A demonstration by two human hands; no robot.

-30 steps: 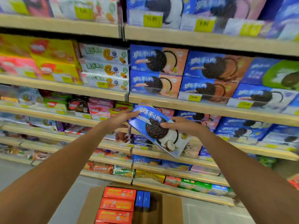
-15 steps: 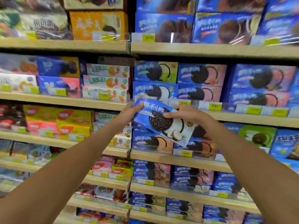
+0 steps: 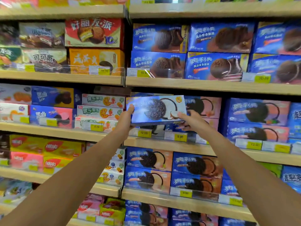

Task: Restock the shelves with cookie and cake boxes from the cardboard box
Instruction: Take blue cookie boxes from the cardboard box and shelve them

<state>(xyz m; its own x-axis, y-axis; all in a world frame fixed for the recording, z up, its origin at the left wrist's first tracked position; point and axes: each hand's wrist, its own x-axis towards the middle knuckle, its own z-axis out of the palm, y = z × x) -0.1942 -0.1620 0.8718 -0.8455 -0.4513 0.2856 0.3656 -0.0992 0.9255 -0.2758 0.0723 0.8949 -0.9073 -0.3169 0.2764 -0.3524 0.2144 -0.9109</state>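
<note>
A blue cookie box with a dark sandwich cookie and white coconut on its front is held level at the left end of a wooden shelf. My left hand grips its left end, and my right hand grips its lower right corner. The box sits over another blue box, mostly hidden, and beside pink-and-blue cookie boxes to its right. The cardboard box is out of view.
Shelves above and below hold rows of blue cookie boxes. White fruit-cookie boxes stack just left of the held box. Red and orange cake boxes stand on the upper left shelf. Yellow price tags line the shelf edges.
Both hands raised the box from a lower shelf level and turned it from tilted to level in front of the shelf slot. The view rose, and the cardboard box left the frame.
</note>
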